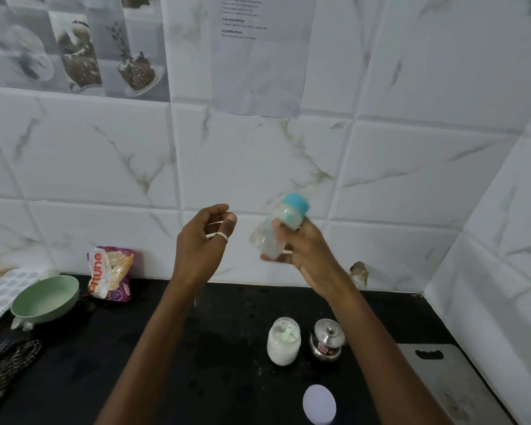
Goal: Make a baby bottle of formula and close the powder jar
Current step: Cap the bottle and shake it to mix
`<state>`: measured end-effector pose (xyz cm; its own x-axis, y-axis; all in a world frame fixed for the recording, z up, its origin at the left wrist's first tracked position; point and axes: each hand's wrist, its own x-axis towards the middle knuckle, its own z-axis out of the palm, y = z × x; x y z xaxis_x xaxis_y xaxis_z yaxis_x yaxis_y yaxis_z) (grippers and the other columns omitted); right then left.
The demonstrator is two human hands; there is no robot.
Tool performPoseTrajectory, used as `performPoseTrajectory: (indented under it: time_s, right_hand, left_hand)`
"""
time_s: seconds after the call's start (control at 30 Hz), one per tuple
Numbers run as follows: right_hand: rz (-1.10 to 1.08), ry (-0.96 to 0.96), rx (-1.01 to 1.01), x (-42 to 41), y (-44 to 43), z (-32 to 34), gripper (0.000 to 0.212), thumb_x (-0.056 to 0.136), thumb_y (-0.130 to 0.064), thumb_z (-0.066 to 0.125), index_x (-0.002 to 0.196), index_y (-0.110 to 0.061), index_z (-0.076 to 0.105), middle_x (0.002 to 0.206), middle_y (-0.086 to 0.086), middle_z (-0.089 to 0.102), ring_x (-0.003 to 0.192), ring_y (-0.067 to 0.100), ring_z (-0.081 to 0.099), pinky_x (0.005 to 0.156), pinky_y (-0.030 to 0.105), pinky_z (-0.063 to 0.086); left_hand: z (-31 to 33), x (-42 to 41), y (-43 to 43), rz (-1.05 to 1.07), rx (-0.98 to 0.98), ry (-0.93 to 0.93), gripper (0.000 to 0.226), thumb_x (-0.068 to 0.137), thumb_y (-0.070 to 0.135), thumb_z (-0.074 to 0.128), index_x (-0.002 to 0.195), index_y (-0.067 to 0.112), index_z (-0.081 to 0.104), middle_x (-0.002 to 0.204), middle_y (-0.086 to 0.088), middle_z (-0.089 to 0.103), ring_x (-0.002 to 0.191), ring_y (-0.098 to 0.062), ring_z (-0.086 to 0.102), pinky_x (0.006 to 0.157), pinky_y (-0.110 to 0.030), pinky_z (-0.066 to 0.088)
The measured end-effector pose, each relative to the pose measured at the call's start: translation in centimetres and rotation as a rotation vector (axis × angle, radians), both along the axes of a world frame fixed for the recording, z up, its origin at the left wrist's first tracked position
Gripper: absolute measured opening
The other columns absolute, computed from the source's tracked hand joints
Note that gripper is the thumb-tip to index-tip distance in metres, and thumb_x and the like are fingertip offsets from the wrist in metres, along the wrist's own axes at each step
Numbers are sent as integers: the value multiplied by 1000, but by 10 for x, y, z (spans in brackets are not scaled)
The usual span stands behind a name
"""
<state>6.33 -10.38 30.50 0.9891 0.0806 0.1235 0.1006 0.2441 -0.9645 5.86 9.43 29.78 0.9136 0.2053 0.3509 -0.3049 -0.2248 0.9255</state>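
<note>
My right hand (304, 250) is raised in front of the wall tiles and grips a clear baby bottle (278, 231) with a blue cap, tilted and blurred. To its left my left hand (203, 240) is lifted too, fingers loosely curled, holding nothing, a ring on one finger. Down on the black counter (166, 348) stands the powder jar (283, 342), open, with white powder and a scoop inside. Its white lid (319, 404) lies flat near the counter's front edge, apart from the jar.
A small steel pot with a lid (326, 340) stands right of the jar. A steel board (448, 381) lies at the right. A green bowl (45, 297), a snack packet (111, 273) and a dark cord (3, 369) sit at the left.
</note>
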Motion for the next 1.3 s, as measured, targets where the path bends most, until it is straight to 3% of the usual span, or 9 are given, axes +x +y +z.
performPoseTrajectory:
  time_s: [0.17,0.3,0.47,0.6,0.73,0.9,1.03,1.2,1.3]
  right_hand:
    - [-124,59,332,-2,-4,-18,58,90,-28,76,138,-6,51,134,25,61,116,42,68,81,51,62]
    - [-8,72,74,-8,-6,-36,64,84,-28,79,138,-11,51,135,22,60,119,38,66,87,55,60]
    - [-116,54,366,-6,-14,-36,59,91,-22,73,139,-3,46,131,24,62,118,44,66,84,52,61]
    - [55,81,-14,-13,-12,-45,59,83,-27,77,134,-12,52,132,18,62,120,38,65,90,58,59]
    - [-122,101,364,-2,-17,-44,60,92,-23,74,141,-4,45,137,27,59,116,43,68,83,51,61]
    - [99,159,-63,-10,-12,-50,55,87,-34,79,131,-12,55,127,16,64,116,36,67,83,53,62]
    - [-113,142,336,2,-19,-43,54,92,-28,75,136,-6,51,131,22,64,116,41,68,84,51,62]
    - [49,121,15,1,-15,-48,57,84,-25,80,133,-11,54,125,13,65,118,37,67,92,58,59]
    - [-85,128,318,8,-20,-45,66,82,-23,83,137,-5,50,129,20,64,117,40,68,88,56,60]
  left_hand:
    - [-14,-1,0,0,0,38,23,100,36,67,123,33,68,107,24,71,98,10,67,82,-12,47]
    - [-20,-1,-1,2,0,54,22,101,34,66,123,32,67,110,21,72,104,2,68,86,-17,49]
    - [-26,-5,-6,-10,-5,66,23,100,35,67,123,32,68,105,25,71,96,12,66,82,-11,48]
    - [-26,-3,-12,-12,1,60,27,101,34,67,126,27,68,113,18,72,103,2,68,88,-16,50]
    - [-29,-4,-13,-20,-16,62,24,101,35,67,124,29,69,113,20,72,104,1,68,87,-17,50]
    - [-31,-1,-11,1,-13,71,23,101,33,66,124,30,68,114,14,73,107,-3,68,88,-17,49]
    - [-37,-2,-8,-8,-17,82,23,101,35,66,124,32,67,115,14,73,108,-3,68,93,-23,52]
    - [-39,1,-6,-4,-16,101,23,101,36,66,124,32,67,116,14,72,110,-7,69,98,-29,54]
    - [-42,0,-5,-7,-23,105,23,101,37,66,123,34,67,116,15,72,110,-7,69,97,-29,54]
